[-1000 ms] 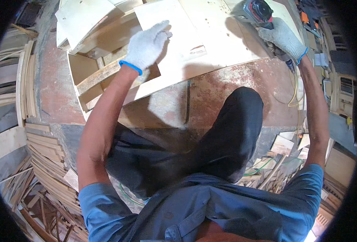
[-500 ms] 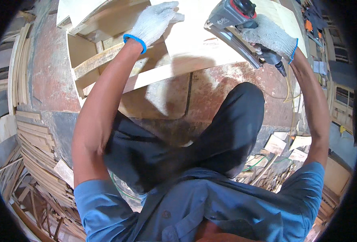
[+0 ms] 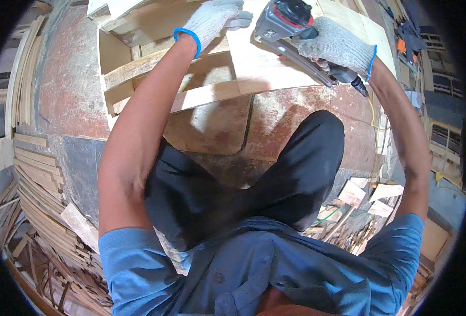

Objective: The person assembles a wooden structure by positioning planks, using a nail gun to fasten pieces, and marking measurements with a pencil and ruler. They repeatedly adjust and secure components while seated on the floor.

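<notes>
My left hand (image 3: 212, 22), gloved, has its fingers loosely spread by the left edge of the pale panel (image 3: 254, 60), though from my remote seat I cannot tell whether they press on it; my right hand (image 3: 341, 47) is wrapped round the handle of a nail gun (image 3: 284, 30) over the panel's near edge. The panel appears to lie across the wooden frame (image 3: 111, 55), right of the uncovered bays by its near left corner. I judge this as lining up before fastening; next I'd steady the panel and place the nose squarely.
</notes>
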Demonstrator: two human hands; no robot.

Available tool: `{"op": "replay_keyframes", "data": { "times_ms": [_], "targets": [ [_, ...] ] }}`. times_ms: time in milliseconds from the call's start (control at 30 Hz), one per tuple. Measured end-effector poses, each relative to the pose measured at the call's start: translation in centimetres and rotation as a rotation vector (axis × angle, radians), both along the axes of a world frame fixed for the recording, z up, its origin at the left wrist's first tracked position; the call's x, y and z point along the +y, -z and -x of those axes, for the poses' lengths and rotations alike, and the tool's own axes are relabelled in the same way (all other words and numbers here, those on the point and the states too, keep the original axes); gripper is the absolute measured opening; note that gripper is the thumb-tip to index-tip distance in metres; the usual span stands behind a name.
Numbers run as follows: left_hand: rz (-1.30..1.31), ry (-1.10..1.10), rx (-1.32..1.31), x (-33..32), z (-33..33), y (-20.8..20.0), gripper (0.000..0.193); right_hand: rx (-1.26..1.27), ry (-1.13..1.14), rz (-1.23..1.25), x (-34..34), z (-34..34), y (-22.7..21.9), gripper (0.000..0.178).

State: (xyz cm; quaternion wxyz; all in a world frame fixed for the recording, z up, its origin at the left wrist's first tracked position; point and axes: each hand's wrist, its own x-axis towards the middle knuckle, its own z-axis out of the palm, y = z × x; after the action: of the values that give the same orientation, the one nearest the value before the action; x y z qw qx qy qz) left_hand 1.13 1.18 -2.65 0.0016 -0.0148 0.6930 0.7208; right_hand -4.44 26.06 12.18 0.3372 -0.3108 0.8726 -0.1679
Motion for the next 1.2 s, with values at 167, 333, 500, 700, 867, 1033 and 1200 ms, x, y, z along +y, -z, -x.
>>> {"op": "replay_keyframes", "data": {
  "times_ms": [167, 333, 500, 700, 867, 1033, 1200],
  "targets": [
    [-0.369, -0.012, -0.077, 0.2, -0.1, -0.2, 0.044, 0.027, 0.018, 0.08, -0.4, -0.4, 0.3, 0.026],
    [-0.396, -0.154, -0.197, -4.2, 1.4, 2.0, 0.035, -0.095, 0.091, 0.055, -3.1, -1.6, 1.0, 0.025],
    [1.029, -0.22, 0.099, -5.3, 1.2, 2.2, 0.028, -0.097, 0.076, 0.048, -2.8, -1.6, 0.8, 0.025],
    [1.164, 0.044, 0.036, -2.0, 0.1, 2.7, 0.056, -0.185, 0.013, 0.157, -2.4, 0.9, 1.5, 0.021],
    [1.021, -0.119, -0.334, 2.5, -1.4, 0.3, 0.058, -0.165, 0.338, 0.295, -0.2, 6.4, 1.0, 0.019],
    [0.989, -0.134, -0.333, 3.3, -1.9, -1.0, 0.061, -0.058, 0.317, 0.459, -0.9, 10.5, 1.0, 0.021],
    [0.981, -0.179, -0.328, 2.8, -2.1, -0.1, 0.066, -0.1, 0.305, 0.379, -4.2, 9.4, -1.4, 0.026]
  ]
}}
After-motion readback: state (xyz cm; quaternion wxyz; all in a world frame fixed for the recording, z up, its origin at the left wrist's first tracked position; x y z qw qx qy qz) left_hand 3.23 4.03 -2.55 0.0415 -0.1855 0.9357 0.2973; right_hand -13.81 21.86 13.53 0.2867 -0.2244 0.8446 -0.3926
